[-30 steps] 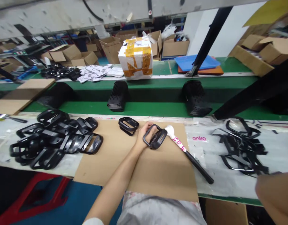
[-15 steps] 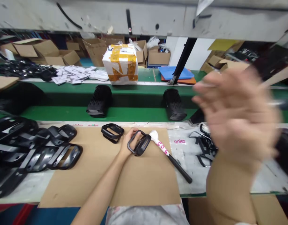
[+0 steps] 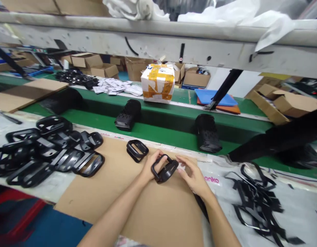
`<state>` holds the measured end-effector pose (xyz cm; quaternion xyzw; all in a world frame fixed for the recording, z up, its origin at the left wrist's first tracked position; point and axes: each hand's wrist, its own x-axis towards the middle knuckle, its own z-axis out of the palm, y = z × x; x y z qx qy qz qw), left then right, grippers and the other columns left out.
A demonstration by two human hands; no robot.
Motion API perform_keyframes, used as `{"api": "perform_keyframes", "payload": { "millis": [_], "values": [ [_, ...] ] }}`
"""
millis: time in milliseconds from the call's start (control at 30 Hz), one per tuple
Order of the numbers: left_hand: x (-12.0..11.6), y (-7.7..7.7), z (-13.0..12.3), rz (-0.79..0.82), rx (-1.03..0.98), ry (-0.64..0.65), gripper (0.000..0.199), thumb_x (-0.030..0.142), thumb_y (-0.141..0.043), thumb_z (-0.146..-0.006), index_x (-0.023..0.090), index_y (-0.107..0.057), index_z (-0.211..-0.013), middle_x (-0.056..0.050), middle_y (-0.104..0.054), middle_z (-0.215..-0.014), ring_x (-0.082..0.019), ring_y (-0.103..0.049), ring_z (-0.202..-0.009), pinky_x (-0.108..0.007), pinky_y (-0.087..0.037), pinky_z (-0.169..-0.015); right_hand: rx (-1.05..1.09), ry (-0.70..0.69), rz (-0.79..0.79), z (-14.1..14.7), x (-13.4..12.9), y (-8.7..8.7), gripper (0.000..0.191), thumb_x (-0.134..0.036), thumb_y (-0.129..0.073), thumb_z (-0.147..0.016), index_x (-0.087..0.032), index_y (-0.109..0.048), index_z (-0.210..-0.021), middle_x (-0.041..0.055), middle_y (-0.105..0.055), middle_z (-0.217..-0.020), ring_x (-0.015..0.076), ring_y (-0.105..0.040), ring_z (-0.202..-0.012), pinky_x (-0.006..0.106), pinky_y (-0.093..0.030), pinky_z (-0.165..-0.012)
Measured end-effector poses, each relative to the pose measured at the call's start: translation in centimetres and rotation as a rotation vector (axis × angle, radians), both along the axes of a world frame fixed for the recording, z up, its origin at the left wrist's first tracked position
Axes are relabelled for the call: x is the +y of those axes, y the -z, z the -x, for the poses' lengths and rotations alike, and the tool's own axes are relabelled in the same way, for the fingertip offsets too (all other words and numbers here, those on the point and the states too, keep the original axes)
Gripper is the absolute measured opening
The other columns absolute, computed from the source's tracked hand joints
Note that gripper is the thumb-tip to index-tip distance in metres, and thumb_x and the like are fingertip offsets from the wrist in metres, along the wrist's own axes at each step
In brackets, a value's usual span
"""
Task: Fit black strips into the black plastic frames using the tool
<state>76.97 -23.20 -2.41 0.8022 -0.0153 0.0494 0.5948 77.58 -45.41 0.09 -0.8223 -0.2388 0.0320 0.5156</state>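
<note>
My left hand (image 3: 153, 166) is closed around one side of a black plastic frame (image 3: 165, 171), which is held tilted just above the cardboard sheet (image 3: 104, 192). Close to the frame's right edge is my right hand (image 3: 190, 175), thumb and fingers apart; whether the fingertips touch the frame is hard to see. Under that hand and forearm lies a stick-like tool with a black handle (image 3: 201, 205); its white-wrapped head is mostly covered. A second black frame (image 3: 137, 150) rests on the cardboard, up and left of my hands.
A heap of black frames (image 3: 55, 147) lies at left. Thin black strips and loops (image 3: 258, 202) are piled at right. Two black perforated parts (image 3: 128, 115) stand on the green conveyor (image 3: 163, 127). Beyond are a taped white box (image 3: 158, 82) and a slanted black post (image 3: 225, 89).
My right hand has come down from high at the right to beside the frame, over the tool. My left hand still grips the frame. The camera view has shifted.
</note>
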Motion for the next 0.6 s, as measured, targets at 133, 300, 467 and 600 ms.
{"api": "perform_keyframes", "payload": {
  "millis": [133, 300, 467, 600],
  "values": [
    [-0.5, 0.6, 0.1, 0.023, -0.025, 0.019, 0.032, 0.050, -0.058, -0.097, 0.018, -0.062, -0.091, -0.001, -0.070, -0.079, -0.015, -0.062, -0.070, -0.026, -0.045, -0.067, -0.079, -0.073, 0.060, -0.5, -0.2, 0.6, 0.049, -0.029, -0.062, -0.095, -0.027, -0.060, -0.144, 0.0098, -0.067, -0.138, 0.0280, -0.064, -0.124, 0.047, -0.051, -0.110],
    [-0.4, 0.1, 0.0, 0.142, 0.041, 0.122, 0.037, 0.050, -0.069, -0.090, 0.014, -0.069, -0.099, -0.005, -0.070, -0.083, -0.015, -0.062, -0.073, -0.026, -0.047, -0.067, -0.176, -0.076, 0.057, -1.5, -0.8, 2.0, 0.029, -0.035, -0.054, -0.098, -0.025, -0.076, -0.115, 0.0089, -0.076, -0.118, 0.0276, -0.072, -0.112, 0.040, -0.059, -0.099],
    [2.0, -1.9, 1.3, 0.344, 0.271, 0.237, 0.059, 0.068, -0.064, -0.087, 0.013, -0.071, -0.108, -0.005, -0.068, -0.080, -0.014, -0.062, -0.069, -0.026, -0.049, -0.064, -0.257, -0.038, 0.101, -3.1, -2.6, 4.3, 0.033, -0.042, -0.055, -0.095, -0.024, -0.079, -0.108, 0.0072, -0.080, -0.112, 0.0285, -0.077, -0.102, 0.034, -0.065, -0.087],
    [2.1, -2.1, 5.1, 0.378, 0.560, 0.271, 0.077, 0.087, -0.064, -0.071, 0.016, -0.072, -0.100, -0.002, -0.066, -0.075, -0.011, -0.058, -0.056, -0.024, -0.044, -0.052, -0.290, -0.077, 0.127, -4.2, -3.5, 6.7, 0.035, -0.047, -0.057, -0.092, -0.027, -0.081, -0.107, 0.0064, -0.081, -0.109, 0.0321, -0.079, -0.098, 0.039, -0.067, -0.081]
  ]
}}
